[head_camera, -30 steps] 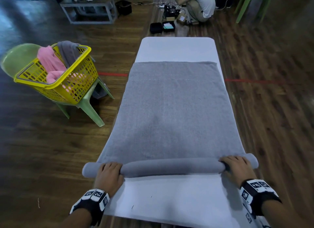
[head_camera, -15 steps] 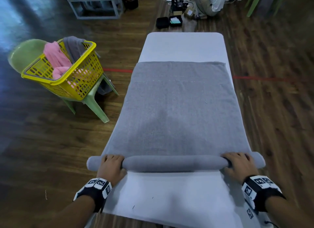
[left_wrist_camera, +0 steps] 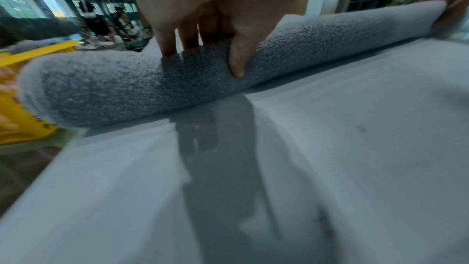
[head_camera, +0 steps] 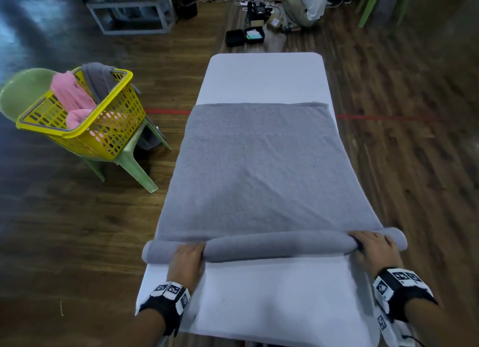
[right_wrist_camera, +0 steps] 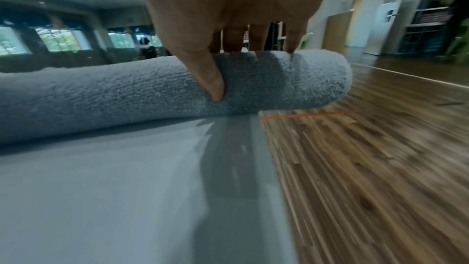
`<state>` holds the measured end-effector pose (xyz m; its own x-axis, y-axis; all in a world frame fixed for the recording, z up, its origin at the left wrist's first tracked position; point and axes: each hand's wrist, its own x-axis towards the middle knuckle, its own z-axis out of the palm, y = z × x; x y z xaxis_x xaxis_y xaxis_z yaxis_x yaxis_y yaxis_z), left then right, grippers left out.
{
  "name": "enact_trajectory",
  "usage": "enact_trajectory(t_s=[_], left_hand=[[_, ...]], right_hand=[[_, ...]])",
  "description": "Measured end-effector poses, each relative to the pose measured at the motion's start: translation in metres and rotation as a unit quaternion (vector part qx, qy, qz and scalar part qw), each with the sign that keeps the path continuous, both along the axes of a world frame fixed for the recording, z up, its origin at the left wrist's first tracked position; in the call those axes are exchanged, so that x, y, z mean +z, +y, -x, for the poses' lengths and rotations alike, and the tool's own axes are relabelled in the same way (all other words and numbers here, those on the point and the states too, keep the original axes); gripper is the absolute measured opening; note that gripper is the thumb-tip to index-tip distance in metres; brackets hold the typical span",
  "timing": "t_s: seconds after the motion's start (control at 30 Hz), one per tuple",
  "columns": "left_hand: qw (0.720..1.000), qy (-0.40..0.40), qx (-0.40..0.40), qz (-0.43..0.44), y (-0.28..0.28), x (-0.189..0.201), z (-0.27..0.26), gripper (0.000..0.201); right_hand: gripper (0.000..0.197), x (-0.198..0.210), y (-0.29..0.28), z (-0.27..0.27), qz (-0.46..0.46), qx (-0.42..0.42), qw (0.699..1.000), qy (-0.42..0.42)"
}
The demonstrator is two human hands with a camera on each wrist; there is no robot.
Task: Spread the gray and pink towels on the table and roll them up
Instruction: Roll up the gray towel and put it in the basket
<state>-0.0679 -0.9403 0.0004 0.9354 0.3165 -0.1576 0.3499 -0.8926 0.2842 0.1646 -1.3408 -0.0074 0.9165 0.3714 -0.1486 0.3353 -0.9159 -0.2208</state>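
A gray towel (head_camera: 259, 170) lies flat along the white table (head_camera: 264, 77), and its near end is wound into a roll (head_camera: 280, 245) that spans the table's width. My left hand (head_camera: 188, 256) grips the roll near its left end, fingers over the top and thumb (left_wrist_camera: 238, 57) on the near side. My right hand (head_camera: 373, 245) grips it near the right end in the same way, thumb (right_wrist_camera: 213, 85) pressed into the pile. Both roll ends overhang the table edges. The pink towel (head_camera: 70, 95) sits in the yellow basket (head_camera: 103, 129).
The basket rests on a green plastic chair (head_camera: 20, 92) left of the table, with another gray cloth (head_camera: 97, 80) draped over its rim. A person (head_camera: 303, 2) crouches on the wooden floor beyond the table's far end, beside black cases and a low shelf.
Both hands have turned the roll a little farther away from me, so the flat stretch of gray towel is shorter. The head view has tilted slightly.
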Motion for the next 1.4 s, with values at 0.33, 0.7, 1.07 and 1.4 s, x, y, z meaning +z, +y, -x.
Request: enact_trajectory(t_s=[0.33,0.7,1.07,1.4], left_hand=[[0.998,0.031,-0.060,-0.003,0.017,0.003,0.051,0.033],[0.999,0.040,-0.020,-0.030,0.050,-0.003,0.128,0.030],[0.996,0.050,-0.027,-0.070,0.001,0.002,0.105,0.039],[0.991,0.117,0.006,-0.061,-0.008,-0.011,0.106,0.062]], right_hand=[[0.043,-0.021,-0.025,0.107,-0.023,-0.055,0.998,0.018],[0.044,-0.029,0.010,0.157,-0.080,0.031,0.996,0.021],[0.060,-0.005,-0.034,0.151,0.055,0.001,0.996,0.070],[0.061,-0.018,-0.043,0.156,0.027,0.032,0.996,0.076]])
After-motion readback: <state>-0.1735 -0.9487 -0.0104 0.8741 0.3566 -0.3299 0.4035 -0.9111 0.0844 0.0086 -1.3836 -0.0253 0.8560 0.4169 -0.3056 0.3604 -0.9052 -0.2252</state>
